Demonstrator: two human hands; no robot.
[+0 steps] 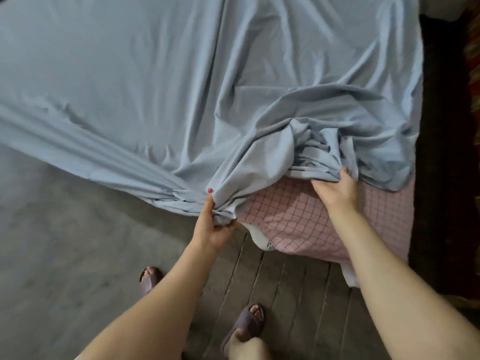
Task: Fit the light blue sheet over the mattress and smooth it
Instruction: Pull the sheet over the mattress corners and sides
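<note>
Head view is showing the light blue sheet point(145, 87) lying spread over most of the mattress point(298, 216), flat toward the far and left edges but heaped in folds near the near right corner, where the pink checked cover is still lying bare. The left hand point(215, 224) is gripping a gathered bunch of the sheet's near edge, fingers curled tight round the cloth just off the mattress's near edge, and taut pleats are running from that fist away to the left. The right hand point(335, 190) is reaching onto the exposed pink patch, its fingers tucking under the rumpled heap so that their tips are hidden; it appears to be taking hold of the folds, though how firmly I cannot tell.

The uncovered corner is lying toward the person and to the right of both hands, so the loose cloth is sitting on the far side of the right hand's fingers and needs drawing nearer and rightward. The right hand is the closer of the two to that corner. The left-hand bunch is likely anchoring the edge while this happens. Smoothing is not yet beginning; deep creases are crossing the middle.
</note>
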